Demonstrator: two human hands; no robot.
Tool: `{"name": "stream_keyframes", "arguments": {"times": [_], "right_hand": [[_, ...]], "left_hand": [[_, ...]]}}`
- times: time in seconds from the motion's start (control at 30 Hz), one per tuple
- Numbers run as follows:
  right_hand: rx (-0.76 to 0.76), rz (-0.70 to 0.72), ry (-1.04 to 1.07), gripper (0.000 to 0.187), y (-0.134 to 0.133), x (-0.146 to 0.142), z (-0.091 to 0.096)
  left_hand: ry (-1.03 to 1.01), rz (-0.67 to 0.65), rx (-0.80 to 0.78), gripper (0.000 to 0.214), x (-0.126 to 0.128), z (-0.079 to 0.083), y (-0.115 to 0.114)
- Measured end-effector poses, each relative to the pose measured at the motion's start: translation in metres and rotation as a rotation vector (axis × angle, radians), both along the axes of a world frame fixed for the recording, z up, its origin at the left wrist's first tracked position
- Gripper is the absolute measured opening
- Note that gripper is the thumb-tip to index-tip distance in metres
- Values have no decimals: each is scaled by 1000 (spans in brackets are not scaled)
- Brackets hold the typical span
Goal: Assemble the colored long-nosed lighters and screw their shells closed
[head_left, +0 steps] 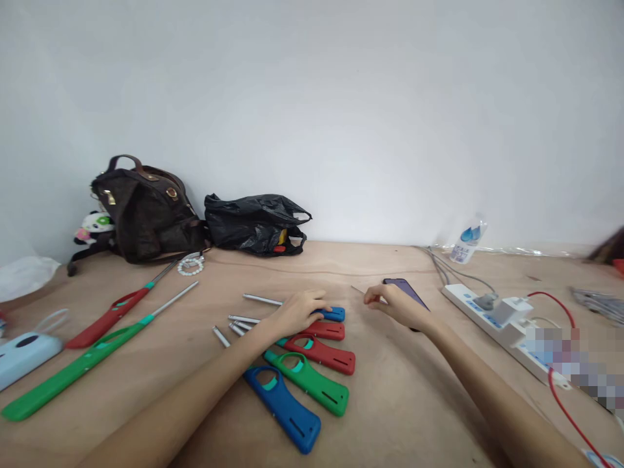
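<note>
Several gas lighters with long metal tubes lie fanned out on the table. My left hand (299,312) is over the farthest one, a blue lighter (335,314), with its fingers curled onto the handle. Below it lie a red lighter (329,330), another red lighter (329,354), a green lighter (312,383) and a nearer blue lighter (287,409). My left forearm crosses above some of their tubes. To the right, my right hand (390,304) pinches a thin metal rod (357,289) pointing left; its other end is hidden in the fingers.
Two longer lighters, red (110,320) and green (82,361), lie at left beside a light-blue device (29,354). A brown backpack (146,214) and black plastic bag (248,224) stand by the wall. At right are a phone (407,290), power strip (492,328) and bottle (468,240).
</note>
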State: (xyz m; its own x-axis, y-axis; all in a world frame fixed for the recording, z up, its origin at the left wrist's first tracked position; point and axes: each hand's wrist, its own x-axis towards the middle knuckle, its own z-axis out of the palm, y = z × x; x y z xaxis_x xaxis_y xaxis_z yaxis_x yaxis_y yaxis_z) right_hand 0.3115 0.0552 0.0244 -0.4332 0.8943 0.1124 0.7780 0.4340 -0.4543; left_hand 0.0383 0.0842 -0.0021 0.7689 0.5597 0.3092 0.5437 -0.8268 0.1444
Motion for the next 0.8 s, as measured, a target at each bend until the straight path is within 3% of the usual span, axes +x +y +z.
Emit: {"name": "stream_keyframes", "arguments": {"times": [0.1,0.23,0.53,0.7,0.8], "right_hand": [[-251,4,-137,16,-5,18,7],[-328,0,-213,15,-7,19,-2],[-315,7,-201,18,-6,16,-14],[-230,69,-6,13,-7,-1,-14],[-151,59,149,10,-3,-24,-25]], "left_hand": [[41,-8,22,14,-1,1,0],[20,-8,42,13,0,0,-1],[6,3,56,12,-1,-4,-2],[-61,-68,25,9,1,-3,-2],[-70,-106,7,8,2,-4,-1]]}}
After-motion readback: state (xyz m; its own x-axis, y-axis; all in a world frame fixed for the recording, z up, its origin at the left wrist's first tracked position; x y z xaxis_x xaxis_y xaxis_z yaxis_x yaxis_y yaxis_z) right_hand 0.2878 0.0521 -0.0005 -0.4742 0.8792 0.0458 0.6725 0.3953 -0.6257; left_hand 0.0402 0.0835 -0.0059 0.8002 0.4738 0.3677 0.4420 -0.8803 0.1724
